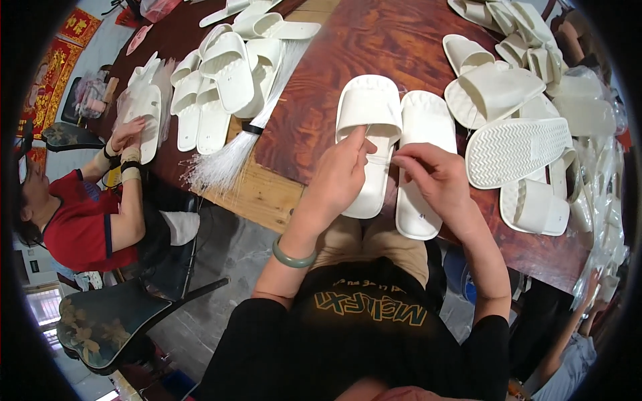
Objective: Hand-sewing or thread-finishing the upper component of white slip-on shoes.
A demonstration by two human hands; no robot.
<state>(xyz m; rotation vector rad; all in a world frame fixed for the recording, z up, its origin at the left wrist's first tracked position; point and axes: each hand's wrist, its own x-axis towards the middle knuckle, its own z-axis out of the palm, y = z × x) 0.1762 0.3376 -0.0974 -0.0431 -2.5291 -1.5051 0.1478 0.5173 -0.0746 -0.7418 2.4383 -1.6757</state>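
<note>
While slipper [368,194] is pointing away | nearer left hand [338,175] is touching strap [369,115], grip unclear from here | right hand [438,177] is pinching together

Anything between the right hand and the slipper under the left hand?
Nothing visible blocks it: the right hand has its fingertips by the right edge of that slipper, close to the left hand. The neighbouring slipper lies beneath the right hand, not in between.

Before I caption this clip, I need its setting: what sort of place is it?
Probably a small slipper workshop: two white slippers lie before the wearer, many more slippers are heaped on the reddish-brown table, and a co-worker handles another.
</note>
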